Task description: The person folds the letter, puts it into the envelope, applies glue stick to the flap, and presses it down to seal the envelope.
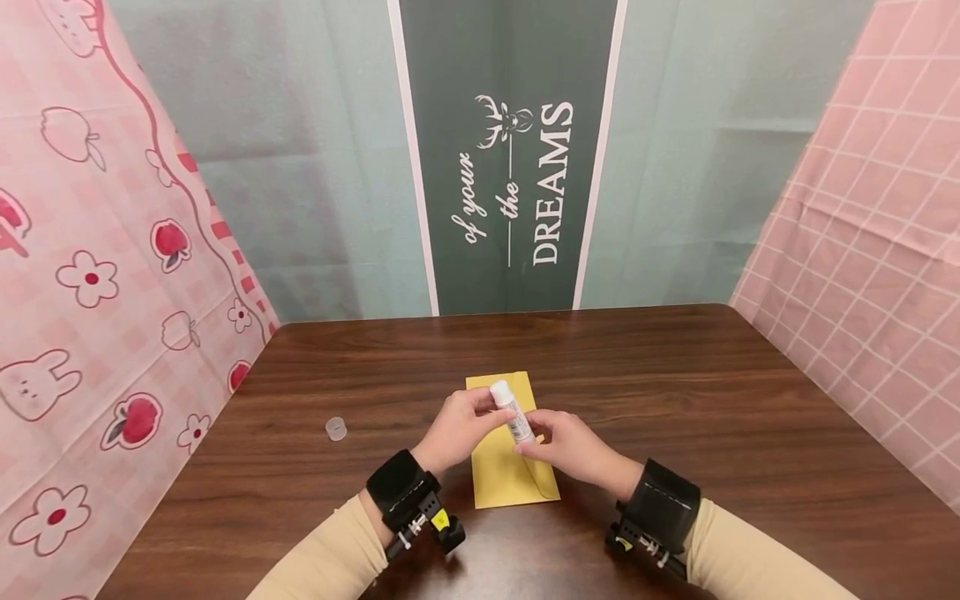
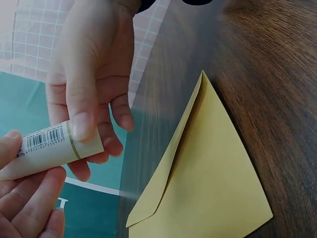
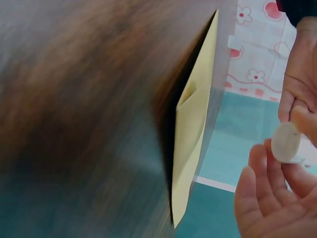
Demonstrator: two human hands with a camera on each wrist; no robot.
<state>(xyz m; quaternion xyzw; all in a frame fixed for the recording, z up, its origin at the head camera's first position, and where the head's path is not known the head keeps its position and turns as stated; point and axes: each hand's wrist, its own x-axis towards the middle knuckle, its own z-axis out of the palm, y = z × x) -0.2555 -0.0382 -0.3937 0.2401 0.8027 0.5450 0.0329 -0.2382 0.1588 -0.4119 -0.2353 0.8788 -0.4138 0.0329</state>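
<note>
A white glue stick (image 1: 517, 423) with a printed barcode label is tilted over a yellow envelope (image 1: 501, 479). My left hand (image 1: 461, 432) grips its upper part between thumb and fingers. Around its lower end, my right hand (image 1: 566, 446) pinches with thumb and fingers. In the left wrist view the right thumb presses on the glue stick (image 2: 44, 148) near a thin gold band. The stick's round end (image 3: 286, 143) faces the right wrist camera. The envelope lies flap side up, its flap edge (image 2: 168, 168) slightly raised.
A small translucent round cap (image 1: 336, 428) lies on the dark wooden table (image 1: 675, 367), left of the envelope. Pink patterned curtains (image 1: 90, 350) hang at both sides, and a green cloth (image 1: 510, 283) with lettering hangs behind the table.
</note>
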